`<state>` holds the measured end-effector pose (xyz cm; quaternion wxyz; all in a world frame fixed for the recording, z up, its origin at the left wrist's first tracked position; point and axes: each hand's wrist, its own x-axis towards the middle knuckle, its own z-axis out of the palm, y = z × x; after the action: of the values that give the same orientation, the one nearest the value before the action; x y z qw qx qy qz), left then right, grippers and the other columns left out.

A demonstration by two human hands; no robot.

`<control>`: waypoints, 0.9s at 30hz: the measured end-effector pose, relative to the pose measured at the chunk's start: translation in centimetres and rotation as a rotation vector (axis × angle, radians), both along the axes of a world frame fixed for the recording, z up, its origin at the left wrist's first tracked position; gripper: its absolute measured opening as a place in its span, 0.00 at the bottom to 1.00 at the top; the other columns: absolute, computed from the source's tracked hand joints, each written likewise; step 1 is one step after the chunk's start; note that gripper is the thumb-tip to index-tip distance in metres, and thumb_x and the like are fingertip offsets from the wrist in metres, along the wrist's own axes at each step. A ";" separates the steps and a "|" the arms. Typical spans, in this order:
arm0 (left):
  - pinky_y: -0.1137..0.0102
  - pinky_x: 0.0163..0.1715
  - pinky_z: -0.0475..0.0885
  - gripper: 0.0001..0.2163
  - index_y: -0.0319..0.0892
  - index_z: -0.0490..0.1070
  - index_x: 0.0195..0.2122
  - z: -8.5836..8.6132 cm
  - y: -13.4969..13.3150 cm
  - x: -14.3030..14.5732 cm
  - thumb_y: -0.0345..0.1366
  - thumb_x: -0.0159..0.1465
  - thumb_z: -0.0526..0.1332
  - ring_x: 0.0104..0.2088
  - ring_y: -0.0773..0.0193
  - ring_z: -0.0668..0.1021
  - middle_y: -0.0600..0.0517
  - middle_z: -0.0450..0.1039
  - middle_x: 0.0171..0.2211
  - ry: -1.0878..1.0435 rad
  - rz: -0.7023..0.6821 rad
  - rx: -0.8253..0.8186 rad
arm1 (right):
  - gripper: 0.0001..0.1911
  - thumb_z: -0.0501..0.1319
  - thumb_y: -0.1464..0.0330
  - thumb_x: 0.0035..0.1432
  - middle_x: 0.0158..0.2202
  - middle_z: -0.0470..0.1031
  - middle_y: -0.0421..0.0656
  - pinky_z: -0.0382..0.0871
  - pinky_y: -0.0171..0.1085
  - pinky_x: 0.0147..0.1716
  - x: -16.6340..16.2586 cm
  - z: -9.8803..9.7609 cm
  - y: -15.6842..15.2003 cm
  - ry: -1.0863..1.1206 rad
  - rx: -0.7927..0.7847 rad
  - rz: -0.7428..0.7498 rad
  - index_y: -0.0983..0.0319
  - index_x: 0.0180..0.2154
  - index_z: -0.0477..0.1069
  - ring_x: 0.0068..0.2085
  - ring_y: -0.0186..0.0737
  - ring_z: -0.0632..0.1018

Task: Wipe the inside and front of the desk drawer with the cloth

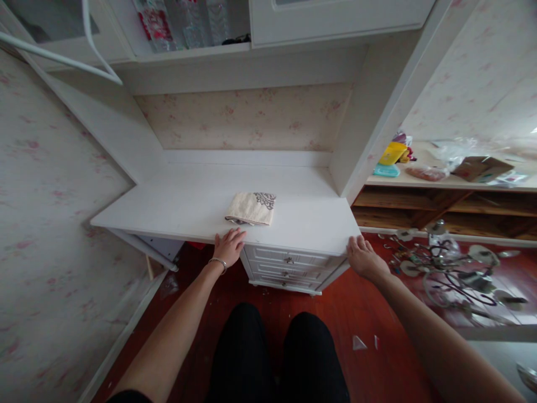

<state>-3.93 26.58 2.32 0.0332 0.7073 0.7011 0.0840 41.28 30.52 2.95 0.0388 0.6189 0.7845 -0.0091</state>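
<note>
A folded beige cloth with a dark printed corner lies near the front of a white desk top. My left hand, with a thin bracelet at the wrist, rests on the desk's front edge just below the cloth, fingers stretched out and holding nothing. My right hand is on the desk's front right corner, its fingers curled over the edge. Both forearms reach forward from my dark-trousered knees.
White drawers sit under the desk's right half. A white cabinet with a shelf hangs above. At right, a wooden shelf unit holds a cardboard box, bags and a yellow item. A chandelier lies on the red floor. Wallpapered wall on the left.
</note>
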 end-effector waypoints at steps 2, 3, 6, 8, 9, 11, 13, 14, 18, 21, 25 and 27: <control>0.42 0.59 0.42 0.20 0.59 0.58 0.59 0.0 0.0 0.0 0.41 0.66 0.47 0.63 0.57 0.56 0.55 0.54 0.63 0.006 0.001 -0.005 | 0.29 0.44 0.71 0.55 0.62 0.56 0.58 0.49 0.53 0.60 0.1 0.1 0.0 -0.013 0.009 0.035 0.70 0.58 0.57 0.65 0.53 0.51; 0.42 0.59 0.42 0.20 0.59 0.58 0.59 0.0 0.0 0.0 0.41 0.66 0.47 0.63 0.56 0.56 0.55 0.54 0.64 0.008 0.002 -0.007 | 0.28 0.44 0.72 0.55 0.61 0.57 0.58 0.48 0.53 0.61 0.1 0.1 0.1 -0.019 0.008 0.049 0.71 0.58 0.58 0.65 0.53 0.51; 0.42 0.59 0.42 0.20 0.59 0.57 0.60 0.0 0.0 0.0 0.41 0.66 0.47 0.63 0.56 0.56 0.55 0.54 0.64 0.010 0.007 -0.011 | 0.28 0.43 0.71 0.57 0.62 0.57 0.57 0.47 0.53 0.61 0.1 0.2 0.1 -0.026 -0.014 0.045 0.70 0.58 0.57 0.65 0.53 0.50; 0.42 0.59 0.42 0.20 0.60 0.57 0.60 0.0 -0.1 0.0 0.42 0.67 0.47 0.63 0.56 0.56 0.56 0.54 0.64 0.012 0.007 -0.011 | 0.29 0.43 0.70 0.58 0.62 0.55 0.56 0.49 0.53 0.60 0.0 0.3 0.0 -0.018 -0.035 -0.002 0.69 0.60 0.54 0.65 0.53 0.50; 0.42 0.59 0.42 0.20 0.60 0.57 0.60 0.0 -0.1 0.1 0.42 0.67 0.47 0.63 0.57 0.56 0.56 0.54 0.64 0.013 0.008 -0.011 | 0.29 0.43 0.69 0.58 0.63 0.54 0.56 0.50 0.53 0.60 0.0 0.3 0.0 -0.012 -0.045 -0.030 0.68 0.61 0.52 0.65 0.54 0.50; 0.42 0.59 0.43 0.20 0.61 0.56 0.60 0.0 -0.1 0.1 0.42 0.67 0.46 0.63 0.57 0.56 0.56 0.53 0.64 0.017 0.011 -0.012 | 0.30 0.44 0.68 0.58 0.63 0.52 0.56 0.52 0.53 0.59 -0.1 0.3 0.0 -0.006 -0.062 -0.073 0.67 0.62 0.49 0.65 0.55 0.51; 0.43 0.59 0.42 0.20 0.60 0.56 0.60 0.1 -0.1 0.1 0.42 0.67 0.47 0.63 0.56 0.55 0.55 0.53 0.64 0.020 0.016 -0.015 | 0.31 0.44 0.67 0.58 0.64 0.52 0.56 0.53 0.53 0.58 -0.2 0.3 0.1 -0.012 -0.070 -0.090 0.68 0.63 0.48 0.64 0.56 0.53; 0.43 0.60 0.42 0.20 0.60 0.56 0.60 0.1 -0.1 0.1 0.42 0.67 0.47 0.63 0.56 0.55 0.55 0.53 0.64 0.020 0.017 -0.015 | 0.31 0.44 0.67 0.58 0.64 0.52 0.57 0.54 0.53 0.58 -0.2 0.3 0.1 -0.017 -0.071 -0.091 0.68 0.63 0.47 0.64 0.56 0.53; 0.43 0.59 0.43 0.20 0.60 0.56 0.61 0.1 -0.2 0.1 0.42 0.67 0.47 0.63 0.57 0.55 0.55 0.53 0.64 0.017 0.008 -0.007 | 0.31 0.45 0.66 0.59 0.63 0.52 0.57 0.55 0.53 0.57 -0.2 0.5 0.2 -0.034 -0.076 -0.088 0.67 0.63 0.48 0.63 0.56 0.55; 0.43 0.59 0.43 0.21 0.60 0.56 0.61 0.0 -0.2 0.1 0.42 0.66 0.47 0.63 0.57 0.56 0.55 0.53 0.64 0.020 0.004 0.001 | 0.30 0.45 0.68 0.59 0.63 0.53 0.58 0.55 0.53 0.57 -0.2 0.6 0.2 -0.048 -0.076 -0.068 0.67 0.62 0.49 0.63 0.56 0.55; 0.43 0.59 0.43 0.20 0.60 0.56 0.61 -0.1 -0.2 0.0 0.42 0.67 0.46 0.63 0.57 0.55 0.56 0.53 0.64 0.016 -0.004 0.005 | 0.29 0.43 0.69 0.60 0.62 0.55 0.60 0.56 0.52 0.56 -0.2 0.5 0.3 -0.073 -0.047 -0.061 0.70 0.62 0.50 0.61 0.55 0.58; 0.43 0.59 0.43 0.20 0.60 0.55 0.61 -0.2 -0.2 -0.1 0.42 0.67 0.46 0.63 0.58 0.55 0.56 0.53 0.64 0.016 -0.004 0.006 | 0.28 0.42 0.69 0.61 0.60 0.56 0.63 0.57 0.52 0.55 -0.2 0.5 0.4 -0.092 -0.037 -0.060 0.73 0.61 0.50 0.60 0.55 0.61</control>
<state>-3.99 26.37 2.12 0.0257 0.7094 0.6998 0.0803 41.04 30.95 3.42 0.0857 0.6410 0.7628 0.0038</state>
